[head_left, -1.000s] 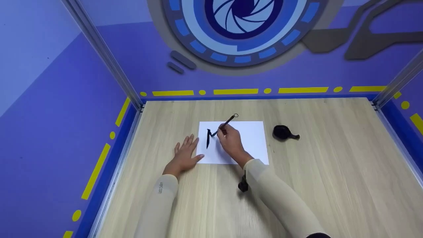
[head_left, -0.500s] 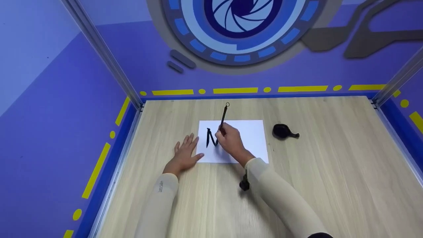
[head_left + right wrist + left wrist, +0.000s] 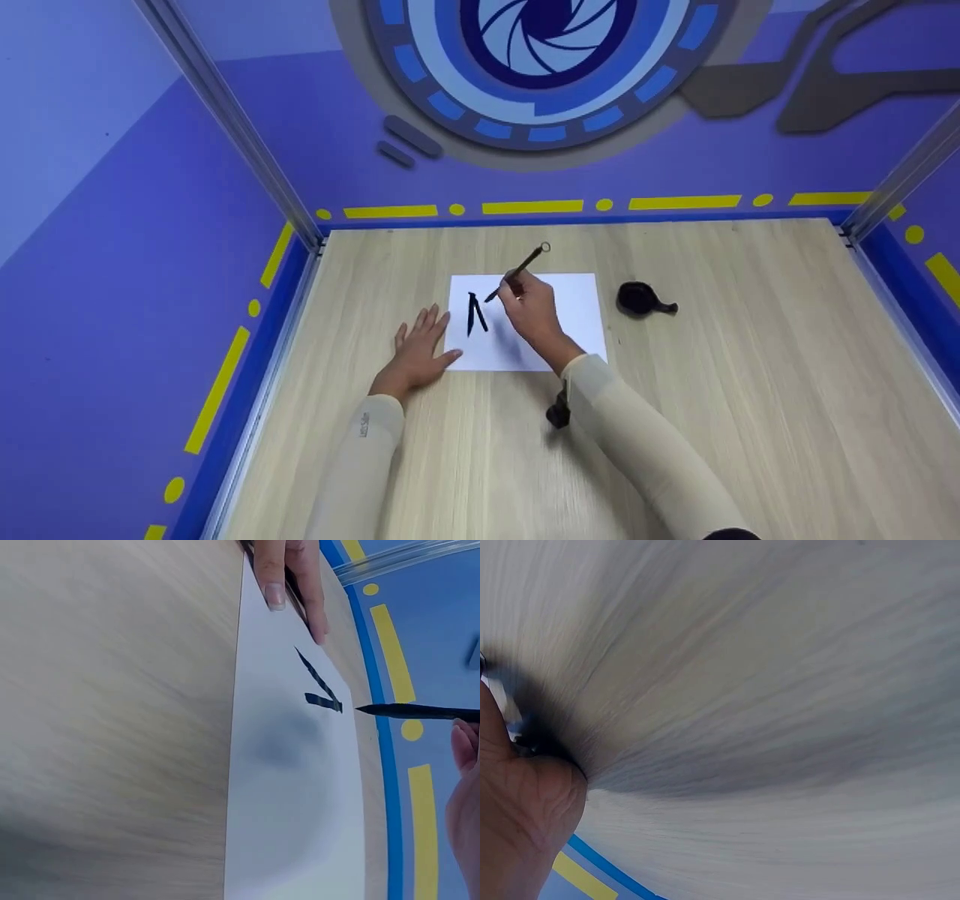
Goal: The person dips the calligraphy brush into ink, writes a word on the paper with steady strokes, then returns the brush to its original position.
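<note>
Over the paper (image 3: 581, 315), our right hand (image 3: 535, 309) pinches the brush (image 3: 529, 259), tip slanting left toward the strokes (image 3: 471, 315); left hand (image 3: 420, 355) lies spread.

Purple-blue walls (image 3: 150, 240) around a wood-grain counter (image 3: 750, 375)
Yellow dashes (image 3: 532, 207) run low along them; metal posts (image 3: 227, 112) mark the corners.

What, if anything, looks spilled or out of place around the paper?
Nothing stands out: the paper lies flat with two black strokes, no spill shows around the black dish, and the right hand holds the brush.
</note>
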The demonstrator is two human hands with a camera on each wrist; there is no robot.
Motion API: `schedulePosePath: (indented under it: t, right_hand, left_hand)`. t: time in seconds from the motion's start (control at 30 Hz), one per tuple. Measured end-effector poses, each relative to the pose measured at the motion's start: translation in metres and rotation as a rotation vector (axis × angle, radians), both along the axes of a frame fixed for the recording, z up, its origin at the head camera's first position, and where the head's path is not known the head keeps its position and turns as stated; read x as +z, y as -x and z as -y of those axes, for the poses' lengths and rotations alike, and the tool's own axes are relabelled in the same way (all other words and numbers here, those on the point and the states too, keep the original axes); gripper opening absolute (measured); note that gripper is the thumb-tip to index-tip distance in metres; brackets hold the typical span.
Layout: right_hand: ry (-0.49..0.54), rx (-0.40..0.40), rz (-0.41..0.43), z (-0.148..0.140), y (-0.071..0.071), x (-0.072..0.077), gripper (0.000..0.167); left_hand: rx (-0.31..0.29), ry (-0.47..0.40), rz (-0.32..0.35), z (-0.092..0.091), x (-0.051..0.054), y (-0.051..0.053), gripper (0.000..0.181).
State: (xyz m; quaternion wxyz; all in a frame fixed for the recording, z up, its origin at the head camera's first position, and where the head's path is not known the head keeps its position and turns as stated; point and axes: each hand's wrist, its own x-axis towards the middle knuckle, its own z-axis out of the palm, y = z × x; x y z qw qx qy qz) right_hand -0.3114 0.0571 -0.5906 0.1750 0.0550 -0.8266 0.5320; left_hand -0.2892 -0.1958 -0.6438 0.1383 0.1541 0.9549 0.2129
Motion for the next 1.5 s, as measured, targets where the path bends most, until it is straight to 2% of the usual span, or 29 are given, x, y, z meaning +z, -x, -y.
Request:
schedulePosePath:
  t: [0.2,0.47,0.83,1.2,1.5]
  right_hand:
    - [-0.019,-0.031,0.015,0.0,0.003,-0.008,0.013]
    - [-0.033,-0.023,0.075,-0.002,0.003,-0.013,0.019]
    - [-0.025,-0.029,0.057,-0.001,0.003,-0.021,0.017]
    - [-0.036,-0.014,0.061,-0.001,0.002,-0.023,0.018]
    - [-0.037,-0.008,0.139,0.001,-0.001,-0.021,0.019]
  left_hand:
    - [0.001,0.013,0.001,0.0,-0.002,0.001,0.082]
    - [0.006,0.019,0.008,-0.002,-0.003,0.0,0.083]
    - [-0.002,-0.002,0.025,0.0,-0.004,0.001,0.083]
    - [0.004,0.019,0.023,-0.001,-0.004,0.002,0.082]
    - [0.016,0.005,0.021,0.0,-0.001,-0.001,0.081]
